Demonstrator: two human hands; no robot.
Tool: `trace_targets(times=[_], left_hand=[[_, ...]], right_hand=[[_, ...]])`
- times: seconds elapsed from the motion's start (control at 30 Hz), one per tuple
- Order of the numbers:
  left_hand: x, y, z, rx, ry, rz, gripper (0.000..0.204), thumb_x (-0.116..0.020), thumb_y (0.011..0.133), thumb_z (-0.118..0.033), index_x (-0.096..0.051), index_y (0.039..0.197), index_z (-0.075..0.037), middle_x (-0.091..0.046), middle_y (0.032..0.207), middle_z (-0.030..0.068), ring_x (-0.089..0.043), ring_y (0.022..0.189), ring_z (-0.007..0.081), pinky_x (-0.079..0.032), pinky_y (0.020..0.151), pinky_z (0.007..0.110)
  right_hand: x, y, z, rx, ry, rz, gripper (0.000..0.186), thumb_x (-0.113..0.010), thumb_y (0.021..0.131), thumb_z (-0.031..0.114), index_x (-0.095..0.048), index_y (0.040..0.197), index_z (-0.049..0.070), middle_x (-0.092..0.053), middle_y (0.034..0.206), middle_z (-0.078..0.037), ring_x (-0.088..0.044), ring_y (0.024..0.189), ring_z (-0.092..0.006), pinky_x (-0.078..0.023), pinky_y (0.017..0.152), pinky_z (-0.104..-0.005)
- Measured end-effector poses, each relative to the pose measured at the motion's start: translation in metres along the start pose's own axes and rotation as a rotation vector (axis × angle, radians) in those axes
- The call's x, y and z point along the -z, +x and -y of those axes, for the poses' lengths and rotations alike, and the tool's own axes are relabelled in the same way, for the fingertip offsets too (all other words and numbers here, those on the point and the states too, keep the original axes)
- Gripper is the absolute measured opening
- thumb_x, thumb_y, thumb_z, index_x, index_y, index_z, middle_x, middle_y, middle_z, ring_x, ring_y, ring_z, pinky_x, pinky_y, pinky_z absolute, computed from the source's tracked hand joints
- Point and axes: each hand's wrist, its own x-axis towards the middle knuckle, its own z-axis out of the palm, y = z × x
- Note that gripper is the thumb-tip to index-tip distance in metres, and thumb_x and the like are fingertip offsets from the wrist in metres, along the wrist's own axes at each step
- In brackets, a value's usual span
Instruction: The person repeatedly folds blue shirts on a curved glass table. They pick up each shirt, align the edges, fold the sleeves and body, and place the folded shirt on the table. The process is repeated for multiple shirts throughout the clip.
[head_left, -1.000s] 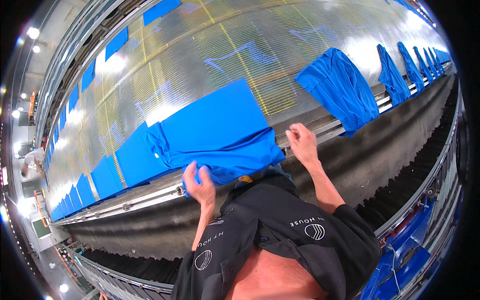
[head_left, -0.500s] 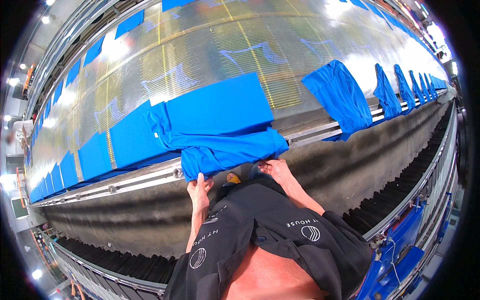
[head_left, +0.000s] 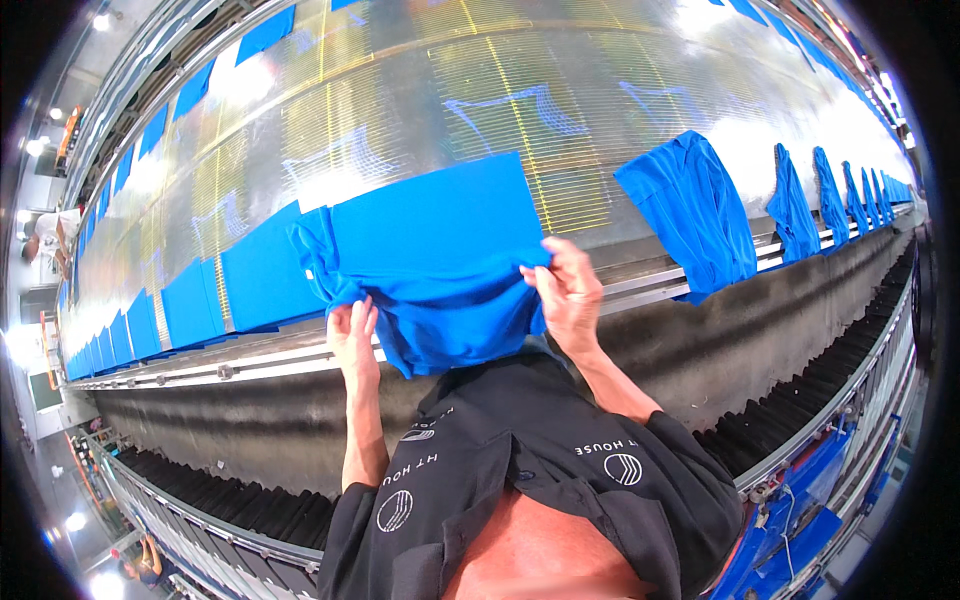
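Note:
A loose blue garment (head_left: 440, 315) is draped over a flat blue piece (head_left: 420, 205) at the table's near edge, its lower part hanging over the rail in front of me. My left hand (head_left: 355, 330) grips the garment at its left side, fingertips pinched near the bunched fold. My right hand (head_left: 565, 285) pinches the fabric at the right side, a little higher. Some of the fingertips are hidden in the cloth.
The long shiny table (head_left: 390, 100) has yellow grids and flat blue pieces (head_left: 190, 305) along both edges. Draped blue garments (head_left: 690, 215) line the near right edge. A rail with dark rollers (head_left: 745, 430) is behind me. Another person (head_left: 145, 560) is at the lower left.
Both hands have risen from below the garment's hanging lower part to its upper sides, now pinching it. The garment's middle is pulled wider and hangs down over the edge.

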Motion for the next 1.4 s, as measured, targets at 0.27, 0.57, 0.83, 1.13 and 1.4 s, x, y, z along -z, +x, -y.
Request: trace_targets(times=[0.27,0.57,0.83,1.13,1.4], left_hand=[[0.002,-0.001,0.029,-0.235,1.532,0.483,0.056,-0.058,0.095,-0.048,-0.061,0.128,-0.003,-0.066,0.113,0.0241,-0.059,0.112,0.0382,-0.036,0.105,0.051],[-0.037,0.012,0.000,-0.137,1.408,0.598,0.047,-0.061,0.094,-0.042,-0.067,0.115,0.000,-0.068,0.111,0.0224,-0.064,0.106,0.0395,-0.046,0.095,0.048],[-0.026,-0.008,0.025,-0.357,1.437,0.624,0.053,-0.062,0.094,-0.039,-0.059,0.127,0.001,-0.061,0.127,0.0221,-0.055,0.122,0.0378,-0.042,0.101,0.047],[-0.061,0.017,0.057,-0.244,1.266,0.706,0.042,-0.060,0.095,-0.036,-0.065,0.118,-0.001,-0.066,0.116,0.0220,-0.062,0.110,0.0392,-0.048,0.095,0.048],[0.043,0.050,0.015,-0.275,0.808,-0.321,0.023,-0.069,0.089,-0.013,-0.066,0.106,0.001,-0.070,0.092,0.0157,-0.068,0.084,0.0277,-0.054,0.077,0.038]], right_hand=[[0.044,0.054,-0.051,-0.051,-1.207,1.162,0.063,-0.049,0.095,0.056,-0.067,0.108,-0.002,-0.067,0.109,-0.022,-0.062,0.108,-0.0401,-0.047,0.094,-0.0538],[0.042,0.087,-0.053,-0.610,-1.388,1.241,0.084,-0.029,0.096,0.071,-0.071,0.111,0.000,-0.066,0.119,-0.024,-0.060,0.116,-0.0397,-0.045,0.099,-0.0536],[0.054,0.057,-0.038,0.065,-0.928,1.262,0.063,-0.064,0.089,0.048,-0.056,0.131,0.001,-0.058,0.131,-0.021,-0.055,0.121,-0.0358,-0.043,0.098,-0.0484],[-0.005,0.076,-0.073,-0.578,-1.239,1.358,0.069,-0.042,0.097,0.062,-0.063,0.124,0.001,-0.061,0.129,-0.023,-0.056,0.122,-0.0377,-0.044,0.101,-0.0478],[-0.020,0.047,-0.032,-0.150,-1.556,1.046,0.044,-0.061,0.092,0.044,-0.068,0.094,0.001,-0.069,0.091,-0.024,-0.066,0.093,-0.0413,-0.052,0.080,-0.0511]])
